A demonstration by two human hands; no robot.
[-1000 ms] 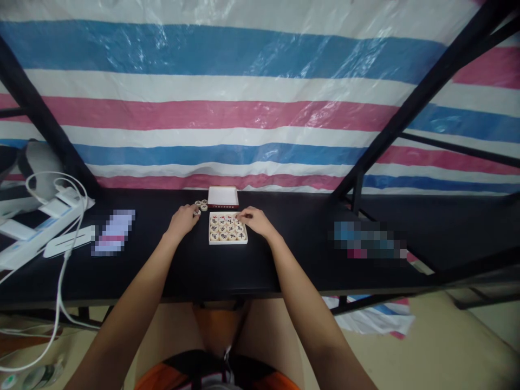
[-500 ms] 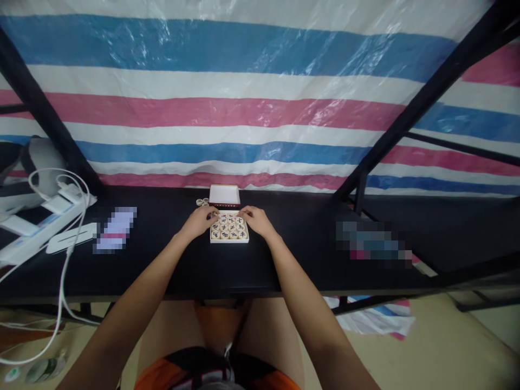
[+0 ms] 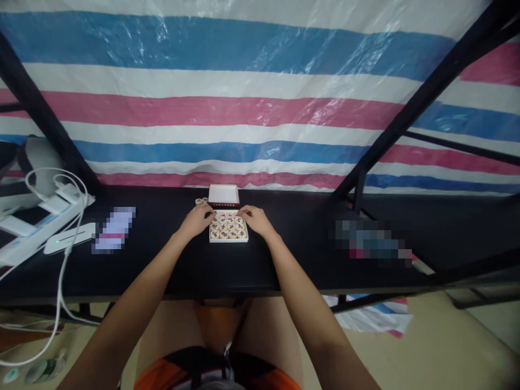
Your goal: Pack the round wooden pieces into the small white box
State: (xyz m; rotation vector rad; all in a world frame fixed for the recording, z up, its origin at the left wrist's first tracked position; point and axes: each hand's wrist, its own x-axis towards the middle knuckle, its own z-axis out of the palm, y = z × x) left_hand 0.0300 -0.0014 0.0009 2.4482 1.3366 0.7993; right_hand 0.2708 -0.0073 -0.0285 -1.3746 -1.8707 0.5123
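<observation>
A shallow white box (image 3: 229, 240) lies on the black table, packed with rows of round cream Chinese chess pieces (image 3: 223, 227) marked with dark characters; a few in the far row are red. At its far left corner my left hand (image 3: 198, 221) has thumb and fingers bent together at the pieces. My right hand (image 3: 254, 220) mirrors it at the far right corner, fingers curled over the edge. The fingertips partly cover the far row, so whatever they pinch is hidden. Just behind lies the box lid (image 3: 223, 194), white inside. Loose chess pieces (image 3: 199, 201) sit left of the lid.
On the left of the black table (image 3: 227, 271) are a blurred-out phone-like item (image 3: 114, 230), a white device (image 3: 69, 238), a power strip (image 3: 36, 233) and white cables (image 3: 63, 276). A pixelated object (image 3: 369, 241) lies right. Dark metal posts and a striped sheet (image 3: 244, 108) stand behind.
My left hand has shifted slightly at the box's far left corner, showing more of the loose pieces behind it. My right hand stays almost in place.
</observation>
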